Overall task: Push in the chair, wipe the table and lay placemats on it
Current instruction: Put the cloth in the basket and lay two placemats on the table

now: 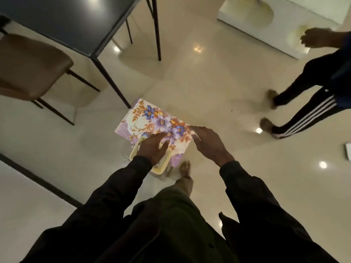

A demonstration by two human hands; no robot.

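Note:
A floral placemat [152,120] with purple, blue and orange flowers lies low over the floor, its near end resting on a pale yellow stool-like thing [133,154]. My left hand [153,149] lies flat on the placemat's near edge with fingers spread. My right hand [207,143] is at the placemat's right corner, which sits between thumb and forefinger. The dark table [62,21] stands at the upper left. A brown padded chair [28,67] stands beside it, seat outside the table's edge.
Another person [311,78] in dark striped trousers walks at the right, one hand out. A white cabinet [266,21] stands at the far right. My bare foot [185,175] is just behind the stool. The floor is glossy beige tile.

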